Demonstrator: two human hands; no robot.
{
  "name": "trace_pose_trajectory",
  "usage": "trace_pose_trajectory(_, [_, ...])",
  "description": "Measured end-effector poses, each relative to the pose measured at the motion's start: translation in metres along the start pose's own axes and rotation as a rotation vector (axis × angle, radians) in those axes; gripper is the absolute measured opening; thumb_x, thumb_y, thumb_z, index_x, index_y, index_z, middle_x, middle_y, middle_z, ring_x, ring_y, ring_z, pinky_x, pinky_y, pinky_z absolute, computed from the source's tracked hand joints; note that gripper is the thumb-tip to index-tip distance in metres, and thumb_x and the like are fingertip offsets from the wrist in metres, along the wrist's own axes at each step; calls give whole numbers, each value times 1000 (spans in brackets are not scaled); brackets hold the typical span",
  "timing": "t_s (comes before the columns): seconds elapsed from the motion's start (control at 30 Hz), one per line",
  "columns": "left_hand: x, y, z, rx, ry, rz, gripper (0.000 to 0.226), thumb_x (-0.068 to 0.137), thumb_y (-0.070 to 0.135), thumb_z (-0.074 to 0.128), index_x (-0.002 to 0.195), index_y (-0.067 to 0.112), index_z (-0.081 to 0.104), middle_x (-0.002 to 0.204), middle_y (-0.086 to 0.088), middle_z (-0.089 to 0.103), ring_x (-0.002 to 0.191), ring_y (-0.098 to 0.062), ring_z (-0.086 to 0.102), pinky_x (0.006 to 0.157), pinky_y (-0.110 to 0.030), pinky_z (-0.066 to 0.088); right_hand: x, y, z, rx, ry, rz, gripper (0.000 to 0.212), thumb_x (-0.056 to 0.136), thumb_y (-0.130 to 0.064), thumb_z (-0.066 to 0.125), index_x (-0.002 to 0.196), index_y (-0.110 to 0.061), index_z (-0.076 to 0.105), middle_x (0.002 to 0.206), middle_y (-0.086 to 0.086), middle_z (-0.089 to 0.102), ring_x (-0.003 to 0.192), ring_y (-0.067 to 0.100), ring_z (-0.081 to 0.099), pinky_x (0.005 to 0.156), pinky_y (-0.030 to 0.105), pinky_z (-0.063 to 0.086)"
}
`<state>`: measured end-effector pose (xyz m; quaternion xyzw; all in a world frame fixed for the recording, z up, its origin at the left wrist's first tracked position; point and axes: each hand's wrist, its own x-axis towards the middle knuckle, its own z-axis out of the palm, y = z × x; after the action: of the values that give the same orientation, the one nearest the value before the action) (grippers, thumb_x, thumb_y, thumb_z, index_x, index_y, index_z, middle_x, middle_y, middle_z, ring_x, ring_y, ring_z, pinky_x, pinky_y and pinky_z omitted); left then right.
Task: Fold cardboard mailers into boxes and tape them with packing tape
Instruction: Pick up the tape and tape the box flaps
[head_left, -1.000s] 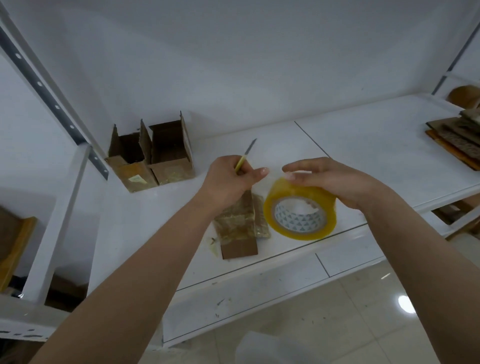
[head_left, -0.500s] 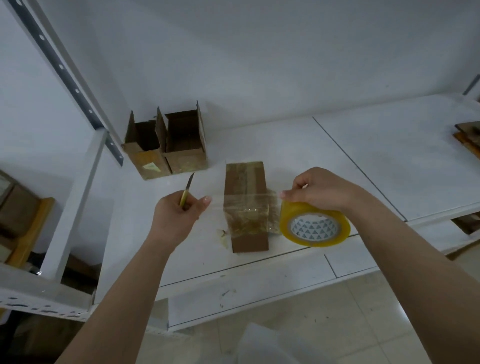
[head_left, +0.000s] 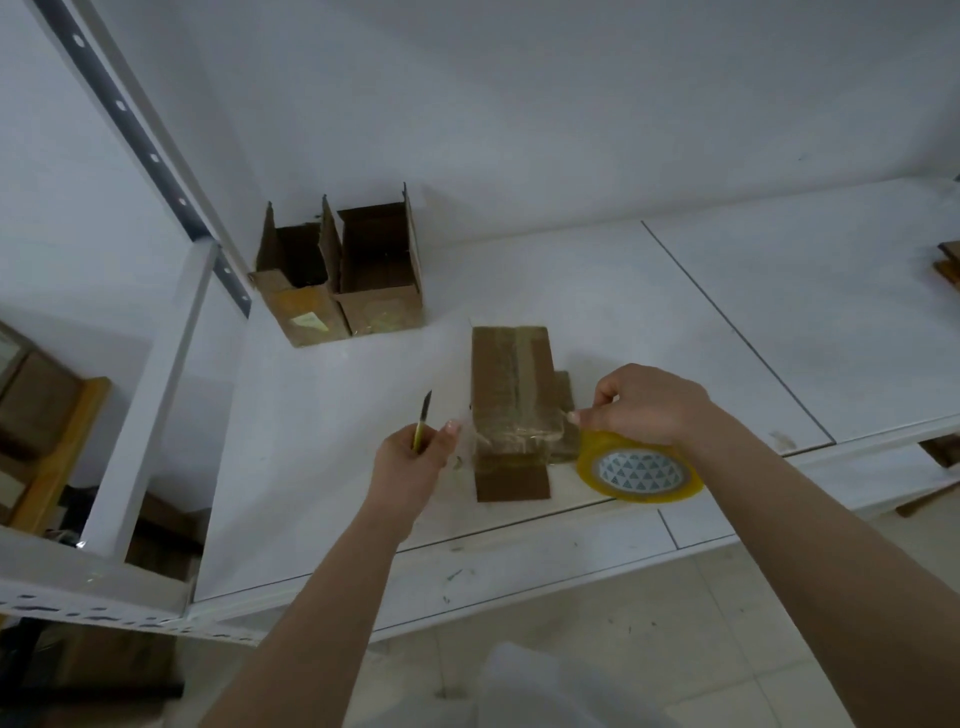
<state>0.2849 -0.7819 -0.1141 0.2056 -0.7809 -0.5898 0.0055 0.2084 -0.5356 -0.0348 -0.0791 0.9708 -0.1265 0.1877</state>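
With the right hand (head_left: 644, 405) gripping the tape roll (head_left: 640, 470) and the left hand (head_left: 413, 460) pinching the tape's end beside a small knife (head_left: 422, 420), the light, stiff cardboard box (head_left: 511, 410) lies between them on the tabletop (head_left: 623, 291), likely best steadied by its edges.

Dim, bluish, even light falls from above, leaving only soft shadows on the bench (head_left: 597, 291), while wide-angle distortion bends the shelf upright (head_left: 130, 119) at the left edge, and the picture is slightly soft throughout.
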Motion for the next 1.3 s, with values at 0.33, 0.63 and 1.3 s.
trace_pose_trajectory(0.33, [-11,1,32,-35,-71,-144,51,97,57,36,82,12,55,73,-5,52,59,-15,43,61,-30,37,5,-7,5,-67,34,7,35,83,-65,55,80,-31,63,80,-13,60,73,5,54,60,26,34])
trace_pose_trajectory(0.63, [-7,14,5,86,96,-24,28,94,36,60,100,11,49,82,-3,57,66,-14,52,59,-27,42,1,-6,4,-42,21,23,35,83,-65,55,84,-31,63,84,-10,62,76,8,58,61,26,37])
trace_pose_trajectory(1.3, [14,91,49,305,-588,392,50,101,52,32,78,14,55,50,7,51,44,-11,47,45,-21,42,-10,36,-11,442,-138,-37,23,84,-50,68,105,-40,67,119,-6,60,99,14,60,83,32,51])
